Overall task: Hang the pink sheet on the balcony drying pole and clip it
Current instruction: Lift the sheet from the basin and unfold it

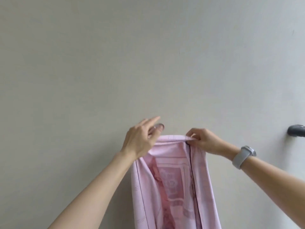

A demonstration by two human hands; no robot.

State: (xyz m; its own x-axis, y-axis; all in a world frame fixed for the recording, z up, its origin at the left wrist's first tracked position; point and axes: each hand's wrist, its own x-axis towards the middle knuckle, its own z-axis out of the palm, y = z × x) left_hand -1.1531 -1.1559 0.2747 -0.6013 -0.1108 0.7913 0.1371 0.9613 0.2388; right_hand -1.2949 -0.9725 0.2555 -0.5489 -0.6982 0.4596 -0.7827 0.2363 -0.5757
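Pink sheet (173, 179) hangs; right hand (202, 140) pinches its top edge.

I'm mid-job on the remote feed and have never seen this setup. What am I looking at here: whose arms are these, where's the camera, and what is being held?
There is no machine: the picture comes from a camera worn on a person's head, looking up at a pale surface overhead or behind. The two bare arms are the wearer's. The pink sheet hangs down between them, its top edge draped over something hidden by the cloth. The right hand, with a grey watch on its wrist, pinches the sheet's top edge. The left hand rests at the other end, fingers fairly straight, with a small clear thing by its fingertips, too blurred to name. A dark fitting shows at the right edge.
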